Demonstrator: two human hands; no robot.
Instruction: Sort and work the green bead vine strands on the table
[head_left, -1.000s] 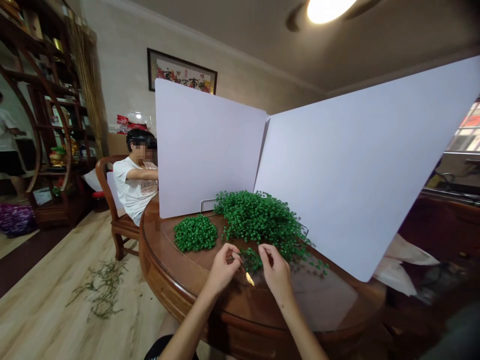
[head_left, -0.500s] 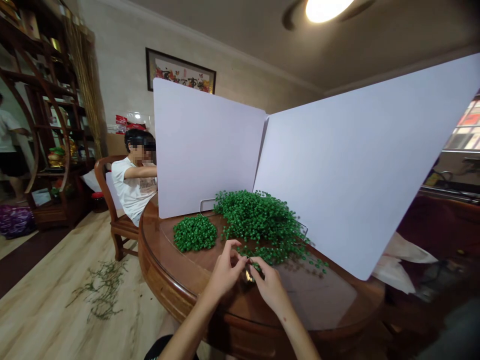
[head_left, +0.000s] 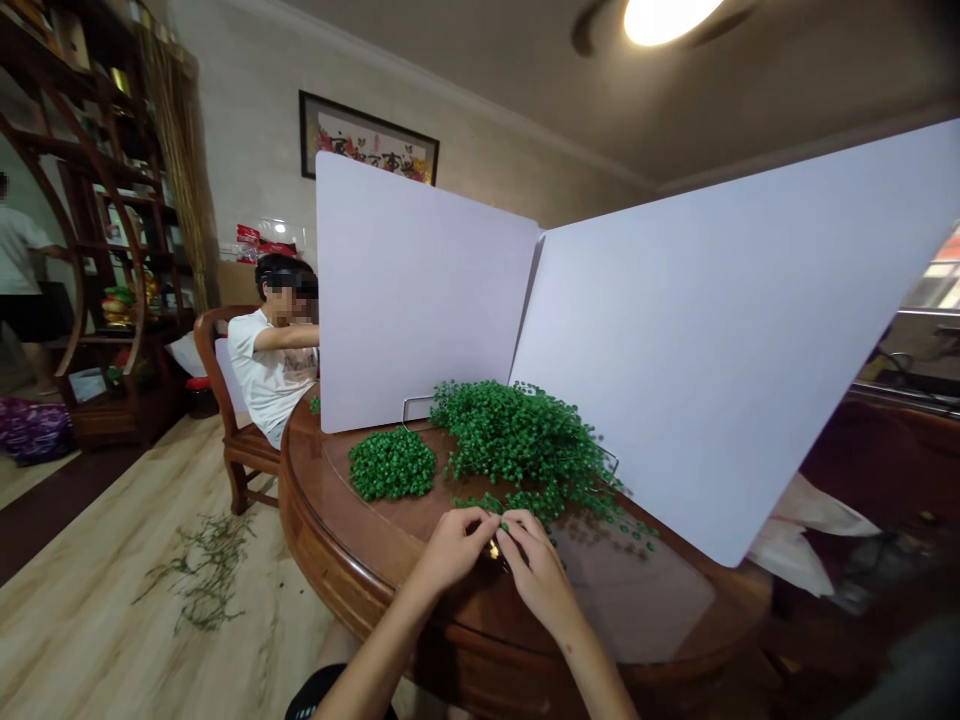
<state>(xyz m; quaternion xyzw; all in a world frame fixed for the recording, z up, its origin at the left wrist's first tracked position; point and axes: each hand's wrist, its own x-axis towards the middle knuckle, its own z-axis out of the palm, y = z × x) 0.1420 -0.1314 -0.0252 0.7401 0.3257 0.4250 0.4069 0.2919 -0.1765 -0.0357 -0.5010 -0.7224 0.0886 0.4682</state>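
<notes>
My left hand (head_left: 459, 545) and my right hand (head_left: 531, 552) meet above the near part of the table, their fingertips pinched close together. A speck of green shows at the right fingertips, part of a small green plastic piece (head_left: 505, 527). What the left fingertips grip is too small and covered to make out. Just beyond the hands spreads a large loose heap of green plastic sprigs (head_left: 517, 435) with round ends. A smaller, tighter pile of green pieces (head_left: 392, 464) lies to the left of it.
Two white panels (head_left: 427, 300) stand in a V behind the heaps, on wire feet (head_left: 417, 402). The round wooden table (head_left: 360, 570) has a glass top. A person (head_left: 262, 365) sits beyond the left panel. Green-brown stems (head_left: 202, 575) are scattered on the floor.
My left fingers have curled down and closed in, with its raised forefinger lowered. Both hands have drawn together at the fingertips. The view has shifted slightly.
</notes>
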